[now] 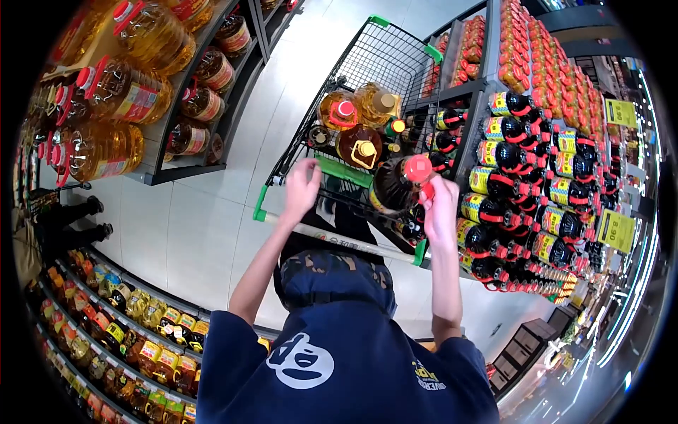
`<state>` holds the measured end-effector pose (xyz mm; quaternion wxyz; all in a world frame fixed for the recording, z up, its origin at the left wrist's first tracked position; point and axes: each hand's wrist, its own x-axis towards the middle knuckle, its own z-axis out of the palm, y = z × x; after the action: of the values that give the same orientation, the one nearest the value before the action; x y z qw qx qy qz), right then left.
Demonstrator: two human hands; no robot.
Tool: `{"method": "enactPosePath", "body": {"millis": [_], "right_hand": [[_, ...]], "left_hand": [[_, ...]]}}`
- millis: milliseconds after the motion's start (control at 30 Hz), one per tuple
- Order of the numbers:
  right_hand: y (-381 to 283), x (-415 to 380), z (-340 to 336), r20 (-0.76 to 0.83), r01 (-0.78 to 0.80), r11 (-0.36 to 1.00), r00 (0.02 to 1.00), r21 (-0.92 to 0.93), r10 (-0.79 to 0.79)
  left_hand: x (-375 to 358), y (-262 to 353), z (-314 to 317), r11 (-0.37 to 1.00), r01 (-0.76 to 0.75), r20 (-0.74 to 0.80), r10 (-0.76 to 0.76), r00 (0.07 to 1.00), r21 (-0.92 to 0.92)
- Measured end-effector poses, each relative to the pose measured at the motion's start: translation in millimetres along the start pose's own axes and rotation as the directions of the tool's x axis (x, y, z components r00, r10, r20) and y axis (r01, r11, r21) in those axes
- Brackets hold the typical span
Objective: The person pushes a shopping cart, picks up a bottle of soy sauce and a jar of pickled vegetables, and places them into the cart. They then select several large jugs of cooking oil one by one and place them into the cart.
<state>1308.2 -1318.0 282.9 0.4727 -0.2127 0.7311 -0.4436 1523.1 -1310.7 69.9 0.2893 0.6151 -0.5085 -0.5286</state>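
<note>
My right hand [441,205] grips a large dark bottle [390,185] by its red handle, close under the red cap. The bottle is tilted over the near end of the shopping cart [339,244]. My left hand [302,185] is raised by the cart's green bar [342,170], fingers loosely bent and apart, with nothing in them. Inside the cart basket stand a golden oil jug with a red cap [335,112], a pale oil jug with a brownish cap [374,102] and a dark amber jug with a yellow cap [359,145]. Smaller bottles are partly hidden beside them.
Close on the right, a rack of dark bottles with red handles [494,181] borders the cart. Red-lidded jars [547,71] are stacked beyond. Shelves of large oil jugs [116,152] stand at left, and more bottles [166,360] line the lower left. Pale floor tiles [219,212] show between.
</note>
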Motion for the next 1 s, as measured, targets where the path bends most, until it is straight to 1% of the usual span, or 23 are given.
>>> {"method": "enactPosePath", "body": {"millis": [33,67,100,133,200,233,267,333,400,433,467,533,567,667,700,767,800,833,867,933,967,1000], "right_hand": [[-6.1,15.1,1.1,0.046,0.051,0.998,0.998,-0.027,-0.050],[-7.5,36.4,0.5,0.078,0.093,0.994,0.993,-0.062,-0.089],[-12.7,55.5,5.3,0.087,0.117,0.990,0.990,-0.082,-0.110],[-17.4,75.6,11.1,0.100,0.141,0.985,0.986,-0.101,-0.131],[-19.3,127.1,22.1,0.155,0.175,0.970,0.977,-0.167,-0.149],[-22.8,149.0,34.6,0.147,0.162,0.969,0.980,-0.185,-0.136],[-24.4,170.5,48.4,0.124,0.154,0.972,0.983,-0.175,-0.134],[-17.8,223.3,65.1,0.164,0.218,0.939,0.970,-0.268,-0.178],[-2.6,283.8,79.6,0.170,0.249,0.878,0.966,-0.408,-0.195],[8.6,314.4,89.1,0.186,0.282,0.832,0.958,-0.477,-0.218],[12.1,340.9,99.1,0.233,0.238,0.810,0.964,-0.536,-0.129],[21.2,383.0,120.5,0.306,0.273,0.719,0.948,-0.639,-0.089],[42.8,416.1,124.9,0.343,0.342,0.657,0.930,-0.672,-0.133],[93.2,471.5,145.9,0.303,0.331,0.659,0.939,-0.675,-0.161],[114.9,490.8,151.8,0.275,0.293,0.675,0.952,-0.677,-0.137],[128.2,500.8,170.1,0.282,0.312,0.603,0.948,-0.735,-0.146],[146.8,514.0,177.5,0.292,0.332,0.560,0.943,-0.759,-0.163],[173.7,535.2,183.1,0.302,0.374,0.468,0.926,-0.801,-0.225],[176.6,539.4,179.5,0.229,0.271,0.610,0.962,-0.745,-0.147],[182.5,547.8,165.6,0.281,0.209,0.746,0.959,-0.633,-0.031],[187.1,549.4,165.0,0.295,0.197,0.668,0.955,-0.718,0.036],[167.5,527.1,164.4,0.362,0.278,0.555,0.931,-0.784,0.045]], "left_hand": [[11.2,0.8,-5.6,0.977,-0.100,-0.149,0.129,0.980,0.186],[23.2,0.1,-11.0,0.909,-0.166,-0.264,0.280,0.923,0.381],[37.2,-10.3,-14.0,0.884,-0.143,-0.265,0.282,0.922,0.444],[50.6,-26.5,-12.2,0.845,-0.102,-0.280,0.284,0.917,0.525],[67.6,-53.0,-9.7,0.773,0.033,-0.202,0.125,0.971,0.634],[70.5,-51.1,-6.6,0.692,0.119,-0.185,0.020,0.983,0.712],[72.9,-56.6,-0.6,0.634,0.085,-0.151,0.051,0.987,0.768],[77.2,-70.7,1.5,0.548,0.069,-0.097,0.022,0.995,0.833],[78.8,-72.9,0.4,0.510,0.046,-0.052,-0.003,0.999,0.859],[79.5,-72.7,-2.3,0.517,0.036,-0.036,-0.010,0.999,0.855],[78.6,-73.9,-4.3,0.525,0.029,-0.024,-0.016,1.000,0.851],[82.2,-77.6,-5.6,0.538,0.012,0.001,-0.023,1.000,0.843],[84.2,-77.6,-5.7,0.536,0.017,0.009,-0.047,0.999,0.844],[86.1,-70.0,-4.6,0.550,0.028,0.019,-0.080,0.997,0.834],[88.5,-65.6,-5.0,0.555,0.031,0.016,-0.079,0.997,0.831],[92.5,-62.4,-5.2,0.561,0.032,0.013,-0.077,0.997,0.827],[95.3,-61.5,-6.1,0.545,0.025,0.029,-0.091,0.995,0.838],[97.9,-60.9,-5.3,0.540,0.035,0.024,-0.102,0.994,0.841],[99.9,-60.4,-4.2,0.537,0.045,0.021,-0.115,0.993,0.842],[103.1,-55.6,-2.4,0.540,0.054,0.028,-0.143,0.989,0.840],[107.3,-53.0,-2.2,0.543,0.058,0.029,-0.151,0.988,0.838],[110.9,-53.4,-1.5,0.556,0.061,0.029,-0.152,0.988,0.829]]}}
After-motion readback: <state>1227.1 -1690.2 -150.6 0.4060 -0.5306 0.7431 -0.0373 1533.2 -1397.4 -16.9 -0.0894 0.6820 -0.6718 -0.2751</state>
